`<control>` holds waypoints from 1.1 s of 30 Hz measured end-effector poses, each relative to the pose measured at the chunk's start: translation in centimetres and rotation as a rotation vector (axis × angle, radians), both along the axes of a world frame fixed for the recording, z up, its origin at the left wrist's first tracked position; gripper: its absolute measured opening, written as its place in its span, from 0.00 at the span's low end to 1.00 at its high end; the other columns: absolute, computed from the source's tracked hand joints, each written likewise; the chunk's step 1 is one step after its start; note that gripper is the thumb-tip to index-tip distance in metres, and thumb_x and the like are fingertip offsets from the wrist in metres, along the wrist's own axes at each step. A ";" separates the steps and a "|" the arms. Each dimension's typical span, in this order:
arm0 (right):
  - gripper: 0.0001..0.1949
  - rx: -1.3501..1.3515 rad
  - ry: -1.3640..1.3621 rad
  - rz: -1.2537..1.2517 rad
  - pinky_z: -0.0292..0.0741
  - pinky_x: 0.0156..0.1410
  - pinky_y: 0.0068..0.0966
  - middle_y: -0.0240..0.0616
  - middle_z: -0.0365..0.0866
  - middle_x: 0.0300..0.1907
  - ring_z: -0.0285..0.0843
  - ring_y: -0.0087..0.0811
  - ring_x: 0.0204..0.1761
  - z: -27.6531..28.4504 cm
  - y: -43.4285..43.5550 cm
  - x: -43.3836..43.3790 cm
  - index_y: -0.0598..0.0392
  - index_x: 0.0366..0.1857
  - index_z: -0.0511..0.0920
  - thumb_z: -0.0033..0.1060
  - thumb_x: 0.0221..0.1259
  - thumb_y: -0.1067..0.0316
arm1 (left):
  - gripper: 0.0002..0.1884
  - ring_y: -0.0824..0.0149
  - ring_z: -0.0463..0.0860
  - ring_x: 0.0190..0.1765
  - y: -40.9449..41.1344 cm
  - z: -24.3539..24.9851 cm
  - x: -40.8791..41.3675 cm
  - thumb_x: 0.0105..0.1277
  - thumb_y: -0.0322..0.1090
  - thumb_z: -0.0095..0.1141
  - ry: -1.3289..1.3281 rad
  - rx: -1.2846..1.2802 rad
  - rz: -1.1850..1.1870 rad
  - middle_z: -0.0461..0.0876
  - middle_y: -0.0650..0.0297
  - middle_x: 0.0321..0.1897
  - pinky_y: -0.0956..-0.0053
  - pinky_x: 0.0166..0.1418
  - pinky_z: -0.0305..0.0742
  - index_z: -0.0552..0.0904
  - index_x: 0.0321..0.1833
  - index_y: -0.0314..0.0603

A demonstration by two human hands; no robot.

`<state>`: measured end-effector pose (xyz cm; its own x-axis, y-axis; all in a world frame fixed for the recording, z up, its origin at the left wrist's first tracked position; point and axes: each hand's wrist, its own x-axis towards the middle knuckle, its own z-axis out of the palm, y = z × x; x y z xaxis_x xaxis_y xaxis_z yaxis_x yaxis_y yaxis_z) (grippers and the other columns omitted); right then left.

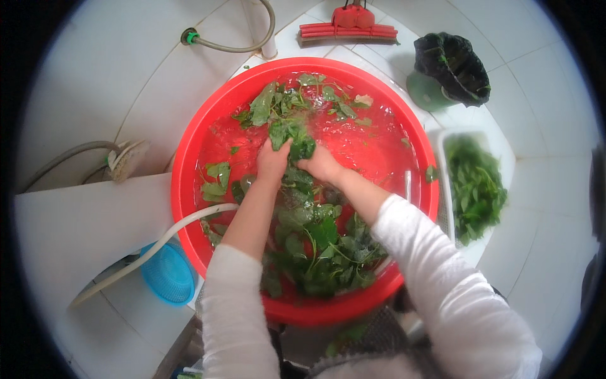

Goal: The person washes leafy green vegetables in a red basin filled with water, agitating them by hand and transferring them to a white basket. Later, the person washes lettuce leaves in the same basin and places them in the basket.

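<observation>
A large red plastic tub [304,63] of water stands before me, with leafy greens [324,232] floating and sunk in it, thickest on the near side. Over the middle of the tub, my left hand [273,161] and my right hand [321,163] grip a wet bunch of greens [292,137] between them. Some fingers are hidden behind the leaves. More loose greens [262,104] float at the far side, and a few leaves [217,180] lie at the left. A white hose [189,219] runs over the tub's left rim into it.
At right, a white plastic basket [442,137] holds greens. Behind it stands a green bin [426,92] with a black liner [466,76]. A red sponge mop [350,31] rests at the back, and a blue basket [170,275] sits lower left. A grey hose [236,49] loops from the wall.
</observation>
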<state>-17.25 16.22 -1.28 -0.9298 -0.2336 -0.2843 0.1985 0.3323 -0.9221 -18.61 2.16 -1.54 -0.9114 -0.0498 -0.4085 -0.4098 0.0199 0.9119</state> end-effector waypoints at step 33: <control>0.47 -0.158 -0.695 0.234 0.56 0.71 0.31 0.50 0.62 0.63 0.59 0.40 0.66 2.9 5.4 23.2 0.60 0.67 0.52 0.69 0.48 0.47 | 0.25 0.47 0.73 0.56 -0.4 4.4 24.5 0.52 0.36 0.59 -0.219 -0.292 -1.001 0.76 0.48 0.51 0.62 0.56 0.70 0.72 0.55 0.41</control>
